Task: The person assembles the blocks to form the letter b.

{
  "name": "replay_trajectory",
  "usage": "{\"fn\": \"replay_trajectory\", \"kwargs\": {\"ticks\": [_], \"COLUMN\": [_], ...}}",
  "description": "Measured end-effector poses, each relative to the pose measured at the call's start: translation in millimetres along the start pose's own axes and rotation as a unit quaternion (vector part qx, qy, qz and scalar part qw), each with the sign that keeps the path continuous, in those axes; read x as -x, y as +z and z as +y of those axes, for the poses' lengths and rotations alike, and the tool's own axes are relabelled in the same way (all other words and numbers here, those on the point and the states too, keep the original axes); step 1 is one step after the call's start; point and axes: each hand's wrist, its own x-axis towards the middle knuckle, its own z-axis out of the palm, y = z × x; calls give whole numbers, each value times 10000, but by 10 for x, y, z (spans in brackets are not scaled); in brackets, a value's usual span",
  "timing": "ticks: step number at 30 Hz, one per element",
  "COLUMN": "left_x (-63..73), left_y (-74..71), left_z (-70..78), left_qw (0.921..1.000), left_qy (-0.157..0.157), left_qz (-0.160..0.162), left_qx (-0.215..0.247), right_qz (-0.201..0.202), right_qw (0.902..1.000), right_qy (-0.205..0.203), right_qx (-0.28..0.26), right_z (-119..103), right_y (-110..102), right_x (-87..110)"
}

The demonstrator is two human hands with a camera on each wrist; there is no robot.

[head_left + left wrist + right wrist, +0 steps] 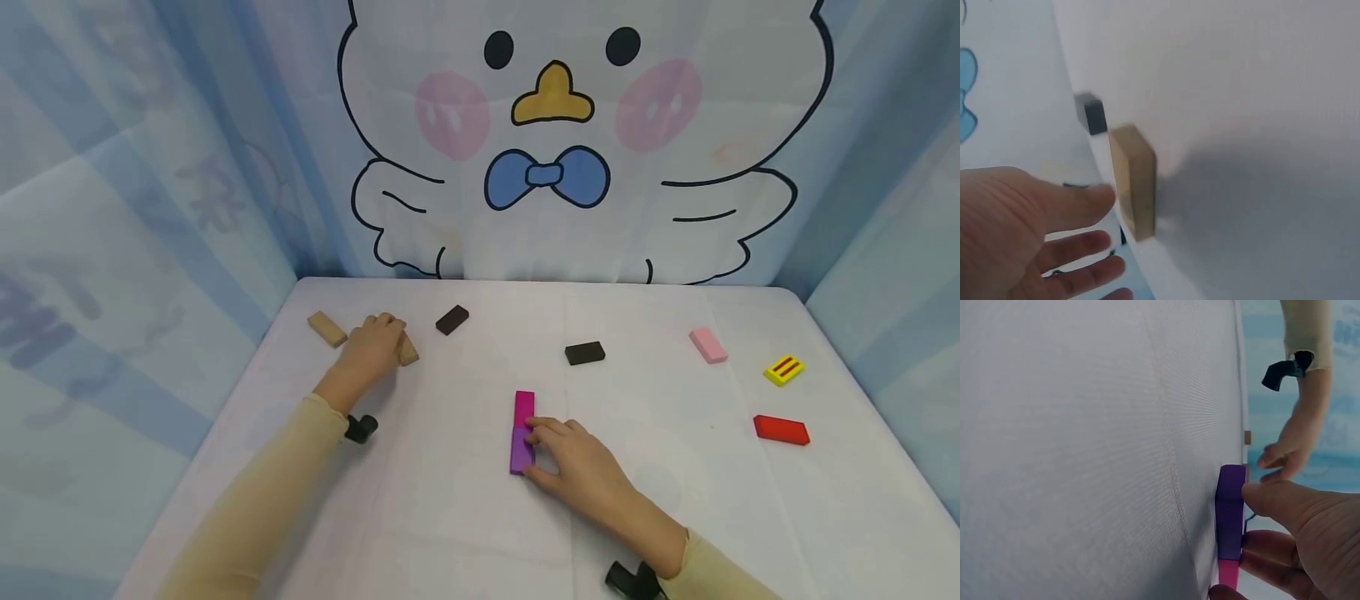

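Note:
My left hand (369,350) is over a light wooden block (407,350) at the back left. In the left wrist view its thumb (1088,206) reaches the side of that block, while the other fingers are spread apart. Toward the front middle, my right hand (581,462) holds a purple block (519,454) between thumb and fingers, with the thumb near its close end. A magenta block (524,407) lies end to end with the purple one, forming one straight line. One right fingertip overlaps the seam between them.
Another wooden block (327,329) lies left of my left hand. Two dark blocks (452,320) sit toward the back and middle. On the right are a pink block (708,345), a yellow block with red stripes (784,370) and a red block (782,430). A printed curtain (480,233) hangs behind the table.

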Motion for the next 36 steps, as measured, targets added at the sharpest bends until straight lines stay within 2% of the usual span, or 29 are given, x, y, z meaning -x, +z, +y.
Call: {"fn": "replay_trajectory", "kwargs": {"ticks": [4,7,15,27,36], "left_x": [-26,-37,-83,-330,-471], "left_y": [-20,12,23,17,47], "left_z": [-190,-226,-174,-161,-22], "left_qw": [9992,9988,9996,9979,9980], "left_qy": [-110,-60,36,98,183], "left_qz": [-311,-378,-219,-644,-593], "left_qx": [-239,-301,-158,46,105], "right_qz": [-21,-34,-21,-84,-78], "right_qw": [10000,10000,10000,9999,9999], "right_qy": [-7,8,4,67,50], "right_qx": [-50,-80,-47,-46,-115], "right_z": [-6,-6,-16,-26,-20], "right_y": [-4,-4,-18,-17,-15], "right_x": [-1,3,-4,-14,-8]}}
